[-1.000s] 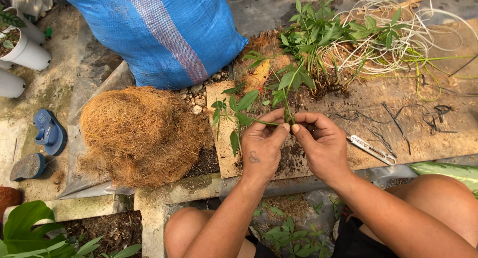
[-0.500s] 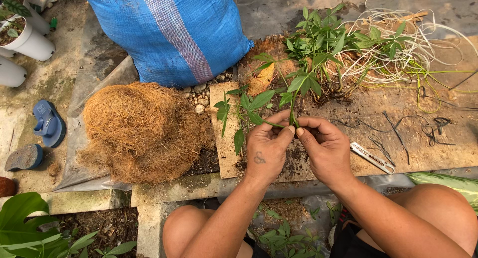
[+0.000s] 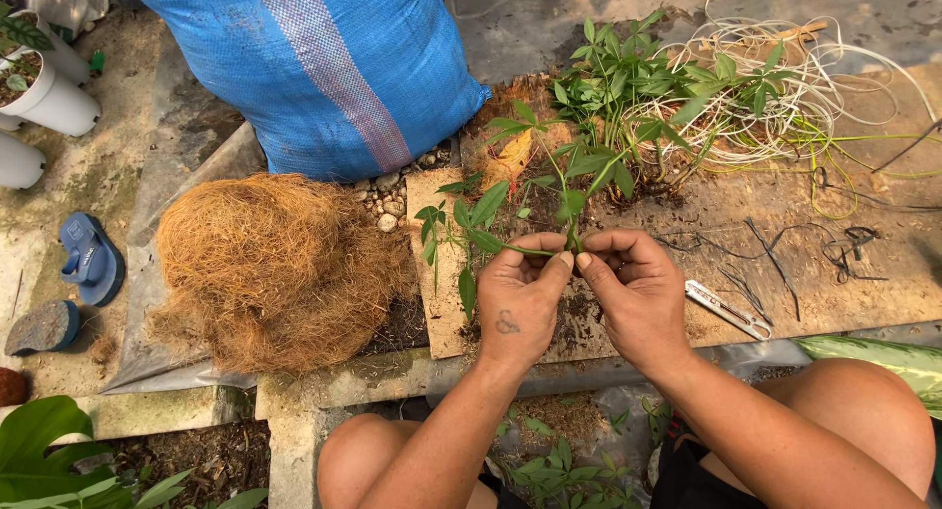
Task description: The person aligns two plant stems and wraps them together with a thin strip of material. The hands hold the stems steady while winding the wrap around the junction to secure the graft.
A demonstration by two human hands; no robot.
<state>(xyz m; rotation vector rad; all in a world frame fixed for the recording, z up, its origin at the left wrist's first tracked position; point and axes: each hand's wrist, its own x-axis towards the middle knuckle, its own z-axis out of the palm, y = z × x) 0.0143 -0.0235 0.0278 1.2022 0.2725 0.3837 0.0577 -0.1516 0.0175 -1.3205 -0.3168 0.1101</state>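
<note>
My left hand (image 3: 518, 301) and my right hand (image 3: 638, 291) meet over a wooden board (image 3: 785, 283), fingertips pinched together on a green plant cutting (image 3: 491, 236). Its thin stem runs left from my fingers with several leaves, and another shoot rises past my fingertips toward a pile of leafy cuttings (image 3: 618, 107). A small metal snip tool (image 3: 728, 310) lies on the board just right of my right hand.
A mound of brown coconut fibre (image 3: 275, 268) lies left of the board. A big blue woven sack (image 3: 324, 67) stands behind it. White cord (image 3: 834, 87) is tangled at the back right. White pots (image 3: 49, 92) and a blue sandal (image 3: 90, 259) sit at the left.
Both hands stay pinched on the cutting; its leafy stem has shifted slightly and the view has drifted a little. Nothing was let go.
</note>
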